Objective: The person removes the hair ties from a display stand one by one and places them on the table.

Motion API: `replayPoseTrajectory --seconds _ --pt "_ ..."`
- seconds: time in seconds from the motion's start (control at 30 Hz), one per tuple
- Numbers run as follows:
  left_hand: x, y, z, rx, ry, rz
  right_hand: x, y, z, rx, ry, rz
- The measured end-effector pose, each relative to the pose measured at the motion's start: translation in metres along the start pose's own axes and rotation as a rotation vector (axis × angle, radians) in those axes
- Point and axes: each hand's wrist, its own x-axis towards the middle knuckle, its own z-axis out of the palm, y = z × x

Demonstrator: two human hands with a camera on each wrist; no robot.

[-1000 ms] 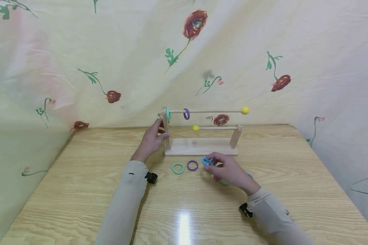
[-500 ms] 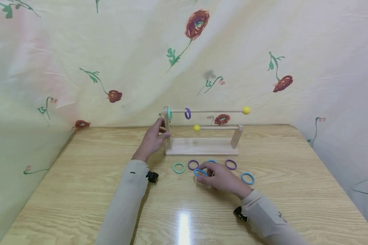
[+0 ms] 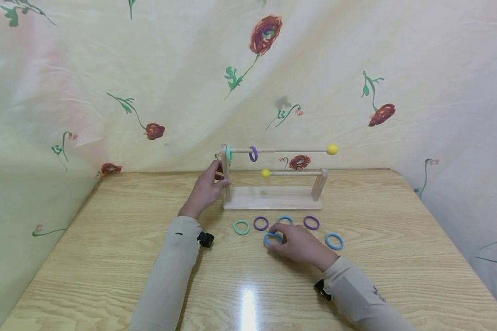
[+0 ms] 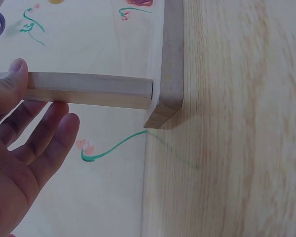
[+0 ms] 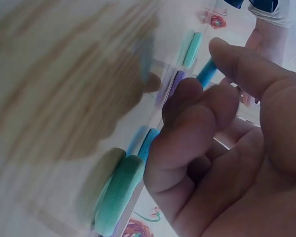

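Observation:
My left hand (image 3: 205, 188) grips the left upright post (image 3: 226, 166) of a wooden rack with two rods. In the left wrist view the thumb lies on one side of the post (image 4: 98, 90), the fingers on the other. Low over the table, my right hand (image 3: 300, 243) pinches a blue ring (image 3: 266, 241) between thumb and fingertips. In the right wrist view, a green ring (image 5: 119, 195) lies close to the curled lower fingers. The rack's upper rod carries a green ring (image 3: 228, 154) against the post and a purple ring (image 3: 250, 154) farther along.
In front of the rack base (image 3: 271, 203) lie a green ring (image 3: 241, 234), a purple ring (image 3: 261, 230), a partly hidden blue ring (image 3: 286, 217), another purple ring (image 3: 312, 229) and another blue ring (image 3: 334, 248). Yellow balls tip the upper rod (image 3: 332, 149) and lower rod (image 3: 265, 173).
My right hand has brought the blue ring left and toward the table's front, then lowered it to lie flatter. The left hand has kept its grip on the post.

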Motion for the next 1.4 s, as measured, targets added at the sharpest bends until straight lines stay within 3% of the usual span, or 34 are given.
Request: replayPoseTrajectory --seconds 0.23,0.4,0.63,0.8,0.97,1.1,1.23,1.4 --pt "0.001 -0.002 -0.001 -0.01 0.003 -0.004 0.004 -0.004 -0.004 0.027 -0.026 0.081" --pt "0.002 -0.002 -0.002 -0.002 0.002 -0.004 0.013 -0.01 -0.014 0.091 0.029 0.088" --pt "0.001 -0.004 -0.004 0.006 0.003 -0.009 0.039 -0.026 -0.036 0.507 0.146 -0.023" --pt "0.001 -0.006 -0.003 0.0 0.002 -0.008 0.064 -0.04 -0.045 0.815 0.215 -0.005" --pt "0.002 -0.005 -0.001 -0.009 0.005 0.0 0.086 -0.047 -0.051 1.041 0.276 0.007" --pt "0.003 -0.003 0.001 -0.001 0.011 0.008 0.098 -0.045 -0.055 1.21 0.266 0.017" --pt "0.005 -0.004 0.002 0.001 0.017 0.011 0.109 -0.042 -0.058 1.359 0.198 -0.011" --pt "0.006 -0.004 0.003 0.001 0.017 0.011 0.12 -0.041 -0.061 1.441 0.124 -0.038"
